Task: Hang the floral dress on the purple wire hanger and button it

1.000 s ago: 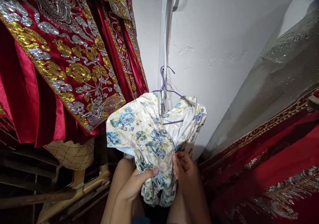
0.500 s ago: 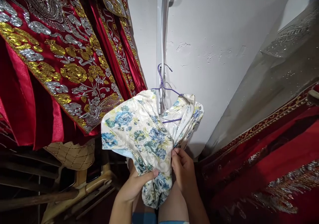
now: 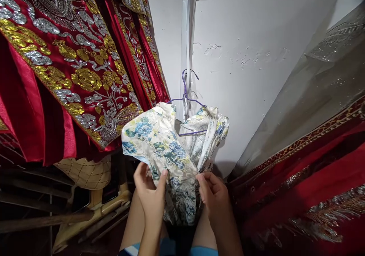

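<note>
The right hand (image 3: 212, 191) pinches the front edge of the floral garment (image 3: 173, 153), which hangs between and above both hands on a purple hanger (image 3: 185, 95). The left hand (image 3: 151, 197), thumb and fingers apart, touches the garment's side; whether it grips, I cannot tell.

No lettering, label, brand, number or sign can be read on the floral garment (image 3: 173, 153), the red embroidered cloth (image 3: 85, 79) or the white wall (image 3: 242, 20), whose scratch-like marks (image 3: 213, 49) form no legible characters.
</note>
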The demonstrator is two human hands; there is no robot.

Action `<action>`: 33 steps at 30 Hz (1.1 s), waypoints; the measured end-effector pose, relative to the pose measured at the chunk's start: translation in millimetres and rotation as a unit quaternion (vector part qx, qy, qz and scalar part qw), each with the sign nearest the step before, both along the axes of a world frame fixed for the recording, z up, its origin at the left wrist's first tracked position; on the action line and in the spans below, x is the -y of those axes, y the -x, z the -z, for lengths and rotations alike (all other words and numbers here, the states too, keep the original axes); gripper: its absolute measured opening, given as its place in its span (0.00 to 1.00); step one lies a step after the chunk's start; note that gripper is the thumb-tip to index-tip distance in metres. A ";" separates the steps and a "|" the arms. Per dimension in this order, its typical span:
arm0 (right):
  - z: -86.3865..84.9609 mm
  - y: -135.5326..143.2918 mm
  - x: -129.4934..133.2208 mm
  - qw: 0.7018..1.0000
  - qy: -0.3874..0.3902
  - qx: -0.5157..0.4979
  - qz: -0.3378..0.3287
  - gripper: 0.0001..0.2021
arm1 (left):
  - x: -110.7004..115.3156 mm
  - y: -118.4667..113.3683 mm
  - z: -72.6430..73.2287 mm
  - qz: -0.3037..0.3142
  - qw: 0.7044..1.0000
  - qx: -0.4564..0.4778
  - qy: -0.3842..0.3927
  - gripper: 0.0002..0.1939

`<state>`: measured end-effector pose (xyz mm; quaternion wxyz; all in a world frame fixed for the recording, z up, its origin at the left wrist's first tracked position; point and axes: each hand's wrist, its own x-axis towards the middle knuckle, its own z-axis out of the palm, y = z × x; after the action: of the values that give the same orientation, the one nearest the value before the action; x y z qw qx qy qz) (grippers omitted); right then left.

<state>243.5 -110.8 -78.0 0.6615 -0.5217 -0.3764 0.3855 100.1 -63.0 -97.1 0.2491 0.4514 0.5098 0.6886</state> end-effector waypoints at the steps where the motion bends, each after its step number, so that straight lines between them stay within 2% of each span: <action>1: -0.2 1.4 -0.1 1.000 -0.002 0.006 -0.002 0.18 | 1.8 -2.1 -1.8 -0.057 0.995 -0.040 -0.068 0.34; 2: -0.5 2.6 -0.2 1.000 -0.003 0.010 -0.007 0.19 | 4.0 -4.4 -5.1 -0.073 0.985 -0.089 -0.128 0.31; 3: -0.6 3.5 -0.3 1.000 -0.006 0.010 -0.011 0.19 | 6.2 -6.6 -9.4 -0.046 0.974 -0.140 -0.175 0.26; 5: 0.0 4.7 -0.5 1.000 -0.013 0.000 -0.019 0.19 | 8.5 -10.9 -20.2 0.093 0.948 -0.221 -0.210 0.17; 7: 1.9 4.7 -0.5 0.999 -0.017 -0.002 -0.032 0.17 | 6.7 -14.1 -30.7 0.235 0.918 -0.259 -0.188 0.15; 8: 2.9 4.5 -0.4 0.999 -0.019 0.003 -0.038 0.16 | 4.5 -15.0 -34.9 0.282 0.905 -0.267 -0.173 0.15; 11: 3.8 3.0 0.1 0.998 -0.031 0.021 -0.047 0.16 | -3.2 -15.0 -41.8 0.357 0.879 -0.287 -0.134 0.14; 16: -0.3 1.6 0.2 0.998 -0.046 0.007 -0.047 0.19 | -7.3 -12.2 -45.8 0.377 0.860 -0.334 -0.086 0.09; 21: 2.9 3.6 -1.2 0.998 -0.043 -0.001 -0.047 0.20 | -7.9 -15.1 -50.6 0.393 0.850 -0.333 -0.109 0.06; 25: 3.2 0.7 -3.1 0.998 -0.055 -0.009 -0.044 0.21 | -9.5 -18.0 -43.2 0.379 0.860 -0.311 -0.140 0.05; 29: 3.5 -3.9 -5.9 0.996 -0.086 0.001 0.010 0.14 | -8.4 -20.4 -30.4 0.338 0.883 -0.274 -0.175 0.05; 33: 18.4 2.2 -11.9 0.995 -0.084 0.048 -0.035 0.13 | -4.4 -23.5 -25.8 0.295 0.905 -0.242 -0.189 0.05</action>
<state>241.3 -98.9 -96.3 0.6706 -0.4687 -0.4563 0.3499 123.5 -58.6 -71.3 0.2195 0.7727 0.2580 0.5368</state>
